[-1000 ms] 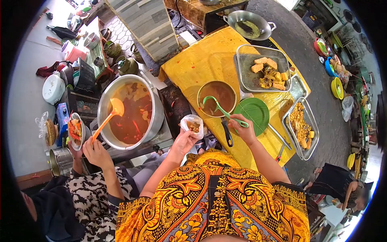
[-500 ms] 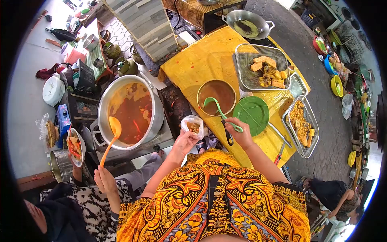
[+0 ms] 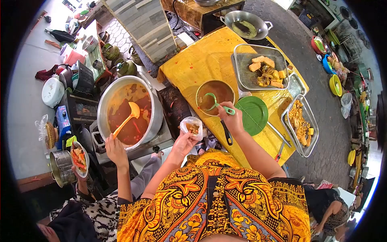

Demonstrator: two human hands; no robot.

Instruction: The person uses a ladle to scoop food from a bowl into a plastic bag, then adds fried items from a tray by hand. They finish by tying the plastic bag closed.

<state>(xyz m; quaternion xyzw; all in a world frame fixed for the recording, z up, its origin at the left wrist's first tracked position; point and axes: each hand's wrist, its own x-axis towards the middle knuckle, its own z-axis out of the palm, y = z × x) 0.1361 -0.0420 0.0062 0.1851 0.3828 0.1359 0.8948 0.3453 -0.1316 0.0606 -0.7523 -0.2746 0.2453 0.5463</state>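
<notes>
In my left hand [image 3: 184,144] is a small clear plastic bag [image 3: 192,128], its mouth open upward, with brown food and liquid inside. My right hand [image 3: 232,119] is closed on the handle of a green ladle [image 3: 229,110]. The ladle's bowl dips into brown liquid in a round metal pan [image 3: 198,98] with a black handle, on the yellow-covered table [image 3: 193,64]. A green plate [image 3: 253,115] lies just right of that pan.
At left, a co-worker's hand [image 3: 115,151] holds an orange ladle [image 3: 132,116] over a large pot [image 3: 158,117] of red-brown soup; their other hand holds a bowl [image 3: 80,159]. Wire baskets [image 3: 287,80] of fried food and a wok [image 3: 258,21] stand at right.
My right hand has moved up and left, and the green ladle's bowl now sits lower in the pan. The co-worker's orange ladle has moved up and right over the pot; their bowl has shifted.
</notes>
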